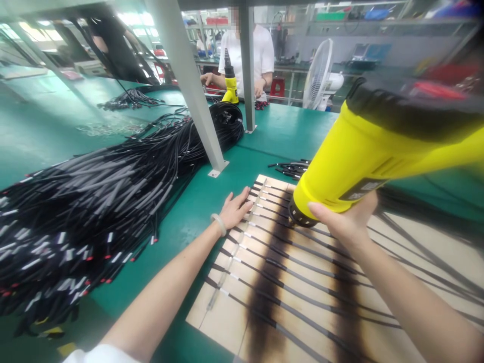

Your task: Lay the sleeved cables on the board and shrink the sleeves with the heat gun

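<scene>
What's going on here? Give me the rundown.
The person's right hand holds a yellow heat gun low over black cables laid side by side on a scorch-marked board. The left hand rests flat on the cables. A large bundle of black cables lies on the green bench to the left. Across the bench, a co-worker stands beside another upright yellow heat gun.

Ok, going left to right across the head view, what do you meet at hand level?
Black cable pile → left hand → right hand
</scene>
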The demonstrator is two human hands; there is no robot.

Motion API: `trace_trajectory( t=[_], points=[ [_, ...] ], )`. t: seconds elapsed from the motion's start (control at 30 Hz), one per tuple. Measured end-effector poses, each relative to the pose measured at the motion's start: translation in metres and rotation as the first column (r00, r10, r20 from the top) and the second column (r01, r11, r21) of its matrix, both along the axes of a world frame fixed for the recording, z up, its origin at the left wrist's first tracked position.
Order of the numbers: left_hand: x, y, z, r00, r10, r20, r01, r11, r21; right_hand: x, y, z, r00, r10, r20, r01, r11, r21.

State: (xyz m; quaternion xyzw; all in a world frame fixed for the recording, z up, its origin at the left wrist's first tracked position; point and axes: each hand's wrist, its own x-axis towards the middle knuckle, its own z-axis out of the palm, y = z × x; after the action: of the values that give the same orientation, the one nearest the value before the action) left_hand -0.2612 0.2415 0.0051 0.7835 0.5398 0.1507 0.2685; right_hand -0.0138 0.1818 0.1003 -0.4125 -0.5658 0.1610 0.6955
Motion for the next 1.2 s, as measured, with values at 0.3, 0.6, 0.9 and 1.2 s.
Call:
trace_trajectory(
  t=[0.3, 0.6, 0.9, 1.2],
  points=[
    [0.0, 0.0, 0.001, 1.0, -0.001, -0.012, 0.001, 1.0, -0.003, -0.019, 0.009, 0.013, 0.991, 0.135, -0.022, -0.133, 0.988, 0.075],
    [-0.001, -0.001, -0.001, 1.0, -0.004, -0.008, 0.005, 1.0, 0.013, -0.029, 0.01, 0.017, 0.992, 0.128, -0.007, -0.127, 0.991, 0.035],
    [0.001, -0.001, 0.0, 1.0, -0.002, -0.009, 0.002, 1.0, 0.004, -0.027, 0.012, 0.012, 0.994, 0.109, 0.017, -0.109, 0.994, 0.021],
    [0.0, -0.001, 0.003, 1.0, 0.0, 0.004, 0.0, 1.0, -0.016, -0.026, 0.011, 0.011, 0.991, 0.132, -0.037, -0.131, 0.991, 0.035]
  ],
)
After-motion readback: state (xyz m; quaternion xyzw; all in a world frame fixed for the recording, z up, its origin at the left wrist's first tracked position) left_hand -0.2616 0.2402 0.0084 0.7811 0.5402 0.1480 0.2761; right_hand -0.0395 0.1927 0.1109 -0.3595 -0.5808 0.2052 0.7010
